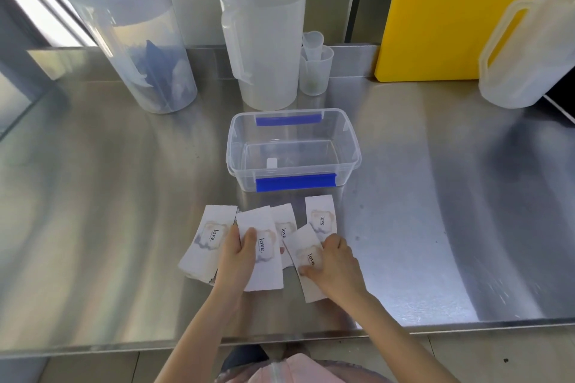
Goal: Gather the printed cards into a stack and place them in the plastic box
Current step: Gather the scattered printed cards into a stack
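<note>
Several white printed cards marked "love." lie fanned out on the steel table in front of the clear plastic box (292,151), which has blue clips and stands open with nothing but a small white label inside. My left hand (238,253) grips one card (264,255) near the left of the spread, thumb on top, beside a small pile of cards (207,241). My right hand (334,264) pinches another card (306,258), tilted, on the right. Two more cards (320,218) lie flat between my hands and the box.
Behind the box stand a lidded clear container (130,40), a translucent pitcher (264,43) and small measuring cups (315,67). A yellow board (441,12) leans at the back right next to a white jug (529,50). The table's front edge runs just below my forearms.
</note>
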A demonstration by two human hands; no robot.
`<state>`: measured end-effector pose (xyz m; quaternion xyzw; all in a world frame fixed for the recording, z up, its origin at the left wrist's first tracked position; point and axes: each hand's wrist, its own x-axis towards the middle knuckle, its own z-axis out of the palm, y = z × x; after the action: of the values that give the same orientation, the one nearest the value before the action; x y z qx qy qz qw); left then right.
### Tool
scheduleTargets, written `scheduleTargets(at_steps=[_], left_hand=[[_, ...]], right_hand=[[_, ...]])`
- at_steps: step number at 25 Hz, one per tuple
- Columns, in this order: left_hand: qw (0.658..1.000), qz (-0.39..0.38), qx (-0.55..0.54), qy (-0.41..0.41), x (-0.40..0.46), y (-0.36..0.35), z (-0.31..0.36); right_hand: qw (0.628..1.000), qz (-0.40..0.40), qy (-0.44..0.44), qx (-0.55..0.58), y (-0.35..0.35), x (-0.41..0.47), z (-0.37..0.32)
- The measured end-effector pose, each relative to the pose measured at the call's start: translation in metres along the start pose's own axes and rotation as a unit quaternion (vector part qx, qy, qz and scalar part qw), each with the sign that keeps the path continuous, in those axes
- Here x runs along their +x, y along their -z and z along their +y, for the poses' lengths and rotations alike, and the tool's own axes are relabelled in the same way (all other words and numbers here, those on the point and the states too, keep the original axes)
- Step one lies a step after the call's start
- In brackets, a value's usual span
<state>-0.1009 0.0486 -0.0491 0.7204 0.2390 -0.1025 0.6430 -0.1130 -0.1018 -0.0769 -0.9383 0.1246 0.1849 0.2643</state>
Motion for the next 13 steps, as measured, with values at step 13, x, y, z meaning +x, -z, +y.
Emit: scheduleTargets(at_steps=[13], left_hand=[[0.999,0.006,-0.035,0.006,-0.006,-0.005,0.012]], right_hand=[[0.952,-0.036,0.056,0.298,0.033,-0.008,-0.038]])
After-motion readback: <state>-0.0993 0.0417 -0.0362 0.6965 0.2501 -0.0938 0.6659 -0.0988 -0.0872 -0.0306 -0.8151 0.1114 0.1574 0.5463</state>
